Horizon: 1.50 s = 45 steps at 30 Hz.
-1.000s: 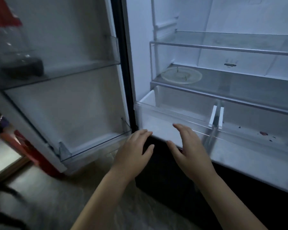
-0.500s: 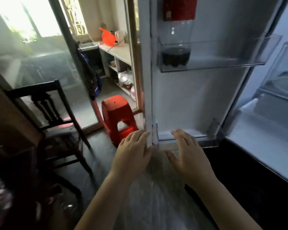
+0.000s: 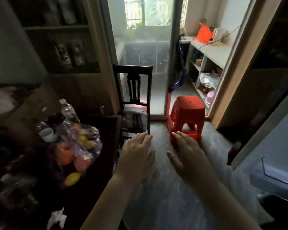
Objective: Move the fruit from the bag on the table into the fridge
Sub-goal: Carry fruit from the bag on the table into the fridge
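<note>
Probably home kitchen, fridge door, chair, stool

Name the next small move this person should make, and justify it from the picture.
Probably reach the left hand leftward to the bag of fruit on the dark table. It and the right hand are open and empty, the left is nearer the bag, and the fridge door stands open at the right.

No text, label or number can be read anywhere.
</note>
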Each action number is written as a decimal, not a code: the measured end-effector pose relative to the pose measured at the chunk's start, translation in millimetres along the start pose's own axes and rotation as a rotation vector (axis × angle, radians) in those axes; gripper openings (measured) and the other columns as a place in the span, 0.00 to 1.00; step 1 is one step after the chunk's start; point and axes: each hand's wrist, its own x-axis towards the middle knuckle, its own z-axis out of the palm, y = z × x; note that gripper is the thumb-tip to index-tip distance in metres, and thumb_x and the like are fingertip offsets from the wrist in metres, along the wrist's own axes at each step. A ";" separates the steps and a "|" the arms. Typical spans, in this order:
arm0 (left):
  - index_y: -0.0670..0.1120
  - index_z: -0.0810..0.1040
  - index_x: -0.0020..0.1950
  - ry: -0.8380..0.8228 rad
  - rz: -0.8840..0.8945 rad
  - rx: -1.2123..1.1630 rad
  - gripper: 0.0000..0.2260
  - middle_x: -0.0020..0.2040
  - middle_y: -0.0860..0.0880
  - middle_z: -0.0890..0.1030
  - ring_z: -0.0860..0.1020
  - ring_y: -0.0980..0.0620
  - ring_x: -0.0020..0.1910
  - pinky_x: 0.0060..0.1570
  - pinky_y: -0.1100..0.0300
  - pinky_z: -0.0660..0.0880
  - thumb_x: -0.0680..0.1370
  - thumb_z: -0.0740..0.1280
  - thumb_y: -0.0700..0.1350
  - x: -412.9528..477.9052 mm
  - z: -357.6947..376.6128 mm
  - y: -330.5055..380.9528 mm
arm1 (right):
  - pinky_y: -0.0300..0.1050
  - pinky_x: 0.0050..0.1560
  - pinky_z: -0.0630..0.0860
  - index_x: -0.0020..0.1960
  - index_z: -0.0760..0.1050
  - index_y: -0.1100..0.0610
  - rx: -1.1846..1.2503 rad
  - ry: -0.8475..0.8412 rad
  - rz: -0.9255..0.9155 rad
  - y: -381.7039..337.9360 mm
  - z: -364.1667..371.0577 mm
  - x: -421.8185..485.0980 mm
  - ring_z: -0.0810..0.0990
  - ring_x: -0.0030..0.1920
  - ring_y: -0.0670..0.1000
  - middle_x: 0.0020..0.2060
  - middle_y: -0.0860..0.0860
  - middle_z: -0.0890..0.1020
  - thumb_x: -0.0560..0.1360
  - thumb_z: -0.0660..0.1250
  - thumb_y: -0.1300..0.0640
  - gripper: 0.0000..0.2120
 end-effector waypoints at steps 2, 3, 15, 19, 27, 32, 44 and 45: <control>0.47 0.73 0.65 0.028 -0.088 0.014 0.22 0.64 0.48 0.75 0.72 0.48 0.64 0.62 0.47 0.71 0.74 0.59 0.53 -11.8 -8.4 -22.2 | 0.42 0.65 0.60 0.71 0.66 0.57 0.032 -0.025 -0.072 -17.1 13.9 13.8 0.69 0.68 0.54 0.67 0.55 0.72 0.73 0.68 0.48 0.29; 0.46 0.73 0.66 0.035 -0.133 0.021 0.21 0.64 0.48 0.75 0.72 0.48 0.65 0.63 0.47 0.70 0.75 0.62 0.52 -17.7 -11.4 -32.8 | 0.42 0.65 0.60 0.71 0.66 0.56 0.049 -0.043 -0.107 -25.1 20.3 19.9 0.69 0.68 0.53 0.68 0.54 0.71 0.74 0.68 0.48 0.29; 0.51 0.64 0.72 0.025 -0.600 0.151 0.22 0.71 0.53 0.67 0.62 0.55 0.71 0.69 0.54 0.62 0.79 0.59 0.54 -55.7 -12.3 -93.4 | 0.41 0.66 0.60 0.72 0.65 0.56 0.186 -0.277 -0.489 -57.2 76.2 92.0 0.67 0.69 0.53 0.69 0.53 0.70 0.75 0.66 0.49 0.28; 0.52 0.65 0.72 0.054 -0.699 0.152 0.22 0.71 0.54 0.67 0.63 0.56 0.70 0.68 0.56 0.63 0.78 0.59 0.53 -44.8 -1.1 -89.3 | 0.43 0.66 0.63 0.71 0.66 0.56 0.219 -0.280 -0.572 -39.3 76.3 123.6 0.68 0.68 0.53 0.67 0.53 0.72 0.75 0.57 0.41 0.29; 0.47 0.66 0.72 0.085 -0.880 0.219 0.22 0.70 0.51 0.69 0.65 0.52 0.70 0.66 0.58 0.63 0.79 0.61 0.52 -34.2 23.8 -83.3 | 0.41 0.64 0.62 0.71 0.66 0.57 0.242 -0.369 -0.687 -12.3 99.6 160.4 0.69 0.68 0.54 0.68 0.53 0.72 0.75 0.67 0.50 0.28; 0.48 0.63 0.74 0.068 -0.996 0.222 0.23 0.73 0.51 0.65 0.62 0.53 0.72 0.68 0.58 0.60 0.79 0.59 0.53 -42.3 27.5 -85.9 | 0.43 0.65 0.64 0.72 0.65 0.58 0.251 -0.452 -0.787 -19.1 125.8 171.3 0.68 0.69 0.54 0.68 0.54 0.71 0.74 0.67 0.52 0.28; 0.49 0.62 0.74 0.155 -1.162 0.186 0.23 0.73 0.53 0.64 0.61 0.54 0.72 0.68 0.59 0.58 0.79 0.58 0.51 -67.4 30.3 -145.8 | 0.47 0.65 0.68 0.71 0.65 0.57 0.177 -0.501 -1.111 -103.3 175.7 205.3 0.70 0.67 0.54 0.67 0.52 0.72 0.75 0.63 0.46 0.28; 0.48 0.63 0.73 0.157 -1.162 0.187 0.23 0.72 0.52 0.66 0.63 0.54 0.71 0.68 0.59 0.60 0.79 0.59 0.50 -68.8 32.7 -156.6 | 0.47 0.65 0.67 0.71 0.65 0.57 0.168 -0.504 -1.132 -113.6 182.1 209.1 0.70 0.68 0.54 0.67 0.52 0.72 0.75 0.63 0.46 0.28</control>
